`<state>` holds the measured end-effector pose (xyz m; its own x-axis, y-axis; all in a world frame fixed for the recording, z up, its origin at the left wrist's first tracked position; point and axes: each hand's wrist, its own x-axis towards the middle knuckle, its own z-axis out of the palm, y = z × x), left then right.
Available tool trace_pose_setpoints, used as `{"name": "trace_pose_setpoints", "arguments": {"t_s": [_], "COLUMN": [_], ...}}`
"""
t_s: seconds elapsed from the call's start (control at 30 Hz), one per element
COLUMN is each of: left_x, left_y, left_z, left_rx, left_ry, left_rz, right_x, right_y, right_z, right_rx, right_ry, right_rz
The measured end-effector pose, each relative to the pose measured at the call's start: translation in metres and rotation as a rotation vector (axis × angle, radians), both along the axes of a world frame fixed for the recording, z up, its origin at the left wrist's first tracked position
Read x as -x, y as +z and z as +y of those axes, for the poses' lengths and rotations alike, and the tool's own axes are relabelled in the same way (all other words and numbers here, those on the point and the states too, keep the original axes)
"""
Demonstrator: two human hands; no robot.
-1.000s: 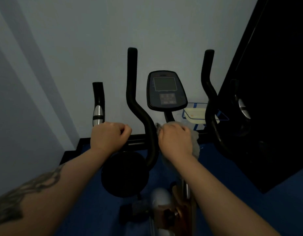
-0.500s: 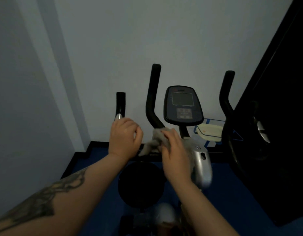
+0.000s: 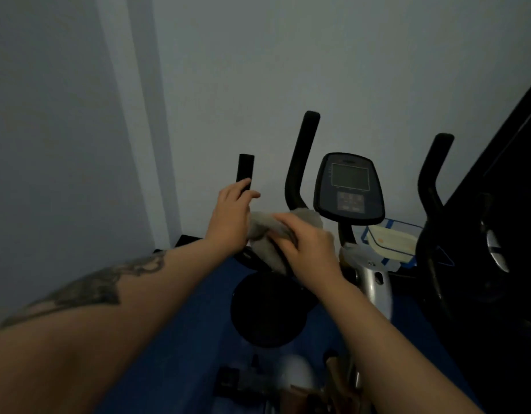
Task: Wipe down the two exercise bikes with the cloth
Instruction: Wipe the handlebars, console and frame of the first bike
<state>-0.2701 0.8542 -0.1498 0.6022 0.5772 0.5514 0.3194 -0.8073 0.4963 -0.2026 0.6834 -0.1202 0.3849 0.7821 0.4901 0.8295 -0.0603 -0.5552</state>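
Nearest the camera, two bare forearms reached forward and up; the left forearm carried a dark tattoo. Below them lay blurred bike parts: a black round disc and a silver frame column, over a blue floor.

The right hand lay palm down on the grey cloth, fingers extended leftward and pressing it against the handlebar crossbar, which the cloth hid. The cloth's long axis ran roughly left to right, draped over the bar, with one bunched end rising toward the base of the curved handlebar and a fold hanging down below the hand.

The left hand was just beside the cloth's left end, touching it. Its fingers were loosely bent at the lower end of the short upright grip; whether they closed round the grip could not be told.

Further back, the exercise bike showed its console facing the camera, tilted slightly back on its post. A second curved handlebar stood upright to the right. Behind the console post sat a shallow tray with blue edging. A black panel filled the right edge. The pale wall closed the corner.
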Motion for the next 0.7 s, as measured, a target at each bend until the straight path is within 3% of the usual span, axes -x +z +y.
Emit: {"name": "trace_pose_setpoints", "arguments": {"t_s": [0.07, 0.17, 0.27, 0.37, 0.47, 0.6, 0.7], "left_x": [0.000, 0.000, 0.000, -0.001, -0.002, 0.000, 0.000], "left_y": [-0.001, -0.002, -0.007, -0.008, -0.008, -0.007, -0.010], "left_z": [0.005, 0.003, 0.002, 0.002, 0.000, 0.002, 0.002], "left_rx": [-0.065, -0.027, 0.001, -0.003, -0.015, -0.015, -0.015], "left_ry": [0.009, 0.030, 0.001, 0.018, -0.003, -0.017, -0.023], "left_rz": [0.050, 0.009, -0.039, -0.075, -0.078, -0.074, -0.069], "right_x": [0.002, -0.009, -0.027, -0.029, -0.019, -0.012, -0.024], "right_y": [-0.003, -0.004, 0.002, 0.003, -0.006, -0.004, -0.003], "right_z": [0.011, 0.009, -0.007, -0.007, 0.020, 0.037, 0.019], "right_rx": [0.312, 0.522, 0.488, 0.436, 0.608, 0.661, 0.694], "right_ry": [0.072, 0.135, 0.219, 0.184, 0.147, 0.188, 0.214], "right_rz": [-0.022, -0.055, -0.256, -0.307, -0.374, -0.280, -0.431]}}
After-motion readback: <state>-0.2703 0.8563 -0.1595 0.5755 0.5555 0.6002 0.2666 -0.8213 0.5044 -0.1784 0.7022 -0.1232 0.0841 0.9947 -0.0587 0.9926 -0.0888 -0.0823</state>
